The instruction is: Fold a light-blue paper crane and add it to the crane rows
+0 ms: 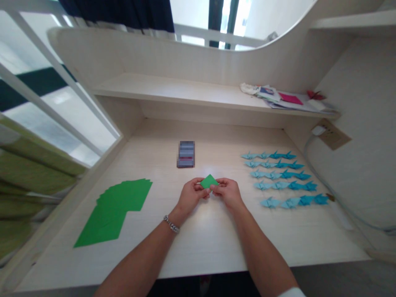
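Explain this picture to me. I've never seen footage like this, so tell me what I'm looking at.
This is one picture from a camera worn on a person's head, looking forward and down, so the arms you see are that person's own. No machine is involved. The left hand and right hand together hold a small folded piece of green paper. On the pale desk lie a pile of green paper sheets on the left, a blurred rectangular object ahead, and rows of blue origami cranes on the right.
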Demonstrator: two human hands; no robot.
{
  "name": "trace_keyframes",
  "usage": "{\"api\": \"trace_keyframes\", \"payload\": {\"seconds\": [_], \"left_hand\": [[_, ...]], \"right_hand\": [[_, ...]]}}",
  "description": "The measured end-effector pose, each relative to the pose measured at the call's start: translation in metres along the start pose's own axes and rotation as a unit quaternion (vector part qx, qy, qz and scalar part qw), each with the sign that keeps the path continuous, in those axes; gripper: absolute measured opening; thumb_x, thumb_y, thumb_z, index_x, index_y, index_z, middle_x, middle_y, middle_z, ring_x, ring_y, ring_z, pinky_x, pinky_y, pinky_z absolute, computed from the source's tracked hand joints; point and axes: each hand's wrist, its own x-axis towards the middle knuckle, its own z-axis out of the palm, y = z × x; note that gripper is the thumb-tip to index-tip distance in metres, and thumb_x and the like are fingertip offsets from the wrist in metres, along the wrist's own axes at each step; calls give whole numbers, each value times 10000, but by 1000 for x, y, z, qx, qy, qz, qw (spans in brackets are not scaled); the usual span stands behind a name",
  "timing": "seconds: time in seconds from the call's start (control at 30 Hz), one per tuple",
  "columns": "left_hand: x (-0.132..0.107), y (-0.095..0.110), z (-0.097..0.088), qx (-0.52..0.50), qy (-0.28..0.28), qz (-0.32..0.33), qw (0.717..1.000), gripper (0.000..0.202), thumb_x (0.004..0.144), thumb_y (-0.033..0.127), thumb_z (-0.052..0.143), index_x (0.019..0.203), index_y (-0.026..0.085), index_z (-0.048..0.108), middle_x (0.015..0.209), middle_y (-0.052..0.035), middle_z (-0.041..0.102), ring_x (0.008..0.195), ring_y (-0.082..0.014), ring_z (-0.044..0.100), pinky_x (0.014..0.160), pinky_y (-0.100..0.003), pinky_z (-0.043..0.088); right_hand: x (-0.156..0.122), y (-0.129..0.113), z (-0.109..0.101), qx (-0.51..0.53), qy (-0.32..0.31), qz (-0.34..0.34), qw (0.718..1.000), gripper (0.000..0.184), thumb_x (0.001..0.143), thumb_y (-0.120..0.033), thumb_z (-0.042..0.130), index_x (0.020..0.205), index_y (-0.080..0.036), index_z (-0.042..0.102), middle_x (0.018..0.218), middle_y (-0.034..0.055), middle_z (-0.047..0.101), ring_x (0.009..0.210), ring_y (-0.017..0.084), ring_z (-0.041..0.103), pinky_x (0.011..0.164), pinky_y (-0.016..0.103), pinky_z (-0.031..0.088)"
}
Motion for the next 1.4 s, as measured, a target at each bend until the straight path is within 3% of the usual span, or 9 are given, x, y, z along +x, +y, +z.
{"api": "trace_keyframes", "payload": {"seconds": [0.3,0.47,0.67,0.83,1.0,1.27,1.4], "left_hand": [[0,1,0,8,7,-18,1000,477,579,231,779,981,92,563,619,-20,645,507,-132,596,520,-249,482],[-2,2,2,14,10,-4,1000,424,610,234,755,966,98,569,628,-25,652,512,-131,597,525,-248,478],[-1,0,2,0,-8,-13,1000,341,617,250,750,889,113,596,688,-48,672,567,-141,624,568,-261,500],[1,1,-1,-11,28,-6,1000,328,609,252,755,874,126,606,586,-4,633,527,-133,611,541,-241,487],[1,2,-2,-50,18,-6,999,322,617,245,746,889,134,612,534,25,592,495,-128,595,514,-231,470],[2,2,-2,-78,11,4,997,357,704,323,683,997,132,614,656,-19,652,574,-140,620,583,-265,507],[0,5,-2,-22,6,7,1000,473,641,318,745,1048,125,602,740,-50,691,660,-167,646,640,-278,509]], "right_hand": [[2,0,-4,-8,-24,17,1000,334,540,-369,782,720,-109,674,570,31,644,498,122,567,510,242,460],[5,8,-2,-30,-2,-20,999,382,547,-364,780,825,-130,662,648,28,665,518,123,568,518,246,461],[6,10,-3,-98,-10,-64,993,311,576,-337,761,776,-118,667,533,3,609,449,107,501,451,225,389],[6,8,-5,-87,-11,-55,995,347,553,-340,772,796,-119,660,551,8,622,436,106,497,442,228,387],[6,7,-4,-66,-12,-48,997,377,531,-340,785,807,-126,645,567,7,631,448,111,513,454,231,403],[5,5,-9,-70,-35,-41,996,385,523,-360,789,791,-129,637,560,2,624,458,115,527,461,233,414],[1,3,-6,-95,-61,-26,993,382,508,-343,796,782,-148,615,527,-15,604,441,118,523,451,235,410]]}}
